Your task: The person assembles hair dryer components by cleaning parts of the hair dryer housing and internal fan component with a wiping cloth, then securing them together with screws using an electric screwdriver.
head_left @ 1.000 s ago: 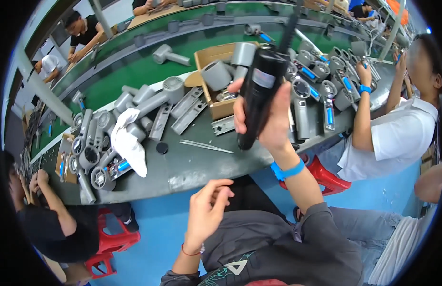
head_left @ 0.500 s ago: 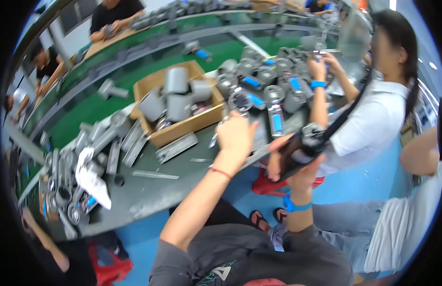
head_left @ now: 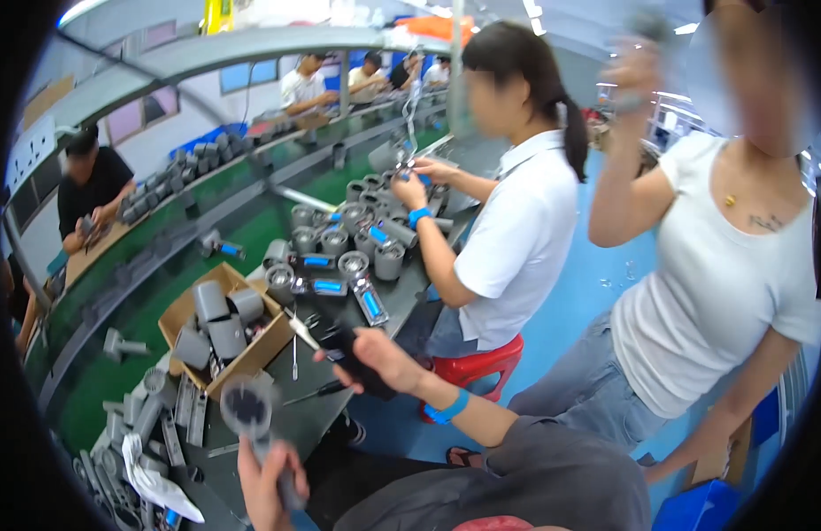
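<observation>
In my left hand (head_left: 267, 478) is a grey plastic housing (head_left: 249, 409) with a round, open head and a handle. My fingers wrap round the handle, and motion blurs it. My right hand (head_left: 388, 358), above the bench edge, is closed on a black handheld tool (head_left: 355, 356) that looks like an electric screwdriver; blur hides its details. Left of that tool, a cardboard box (head_left: 242, 370) holds several grey cups. Beyond it stand several grey round-headed assemblies (head_left: 353, 265) with blue parts. Between my hands, a thin black-handled tool (head_left: 326, 389) lies at the bench edge.
Grey handles and tubes (head_left: 140, 420) are piled left, with a white bag (head_left: 154, 478) on them. A green conveyor (head_left: 154, 319) runs behind the bench. A co-worker in a white shirt (head_left: 525, 221) sits right on a red stool (head_left: 481, 363); another person (head_left: 702, 265) stands farther right.
My view has swung toward the right. My left hand has come back from the assemblies and now holds a grey housing. The black tool stays in my right hand.
</observation>
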Demonstrator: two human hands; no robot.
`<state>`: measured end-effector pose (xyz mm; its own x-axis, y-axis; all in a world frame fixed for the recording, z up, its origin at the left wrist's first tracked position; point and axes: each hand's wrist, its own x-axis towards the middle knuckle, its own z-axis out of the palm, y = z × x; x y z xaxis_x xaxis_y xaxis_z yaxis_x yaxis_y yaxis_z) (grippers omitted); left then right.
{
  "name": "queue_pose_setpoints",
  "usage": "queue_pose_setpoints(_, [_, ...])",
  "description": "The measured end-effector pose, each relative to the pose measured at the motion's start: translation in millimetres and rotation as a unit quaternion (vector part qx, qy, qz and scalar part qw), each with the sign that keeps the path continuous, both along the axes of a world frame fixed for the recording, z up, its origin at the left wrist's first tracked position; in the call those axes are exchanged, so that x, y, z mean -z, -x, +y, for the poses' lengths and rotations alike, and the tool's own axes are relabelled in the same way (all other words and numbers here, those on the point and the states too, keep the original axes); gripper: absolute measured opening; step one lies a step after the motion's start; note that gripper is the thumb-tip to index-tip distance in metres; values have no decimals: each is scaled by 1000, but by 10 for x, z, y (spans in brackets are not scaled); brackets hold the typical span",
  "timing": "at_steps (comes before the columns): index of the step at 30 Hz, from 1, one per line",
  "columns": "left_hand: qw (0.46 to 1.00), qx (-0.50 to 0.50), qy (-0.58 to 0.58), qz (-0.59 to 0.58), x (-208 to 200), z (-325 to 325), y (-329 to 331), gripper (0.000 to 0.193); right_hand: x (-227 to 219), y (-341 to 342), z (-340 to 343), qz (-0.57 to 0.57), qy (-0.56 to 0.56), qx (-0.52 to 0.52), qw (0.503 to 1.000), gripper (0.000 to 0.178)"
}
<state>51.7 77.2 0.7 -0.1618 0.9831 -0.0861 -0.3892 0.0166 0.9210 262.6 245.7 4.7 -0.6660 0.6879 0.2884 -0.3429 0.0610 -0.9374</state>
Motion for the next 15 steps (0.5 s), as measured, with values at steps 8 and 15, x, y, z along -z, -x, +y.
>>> queue_pose_setpoints(8, [964,-231,134,-6,458,-1019,188,19,-13,876,-35,-6,-91,-62,994,55])
queue_pose_setpoints(15, [946,-82,196,243,95,-899,318,14,-232,1366,-49,-179,-164,-36,969,47])
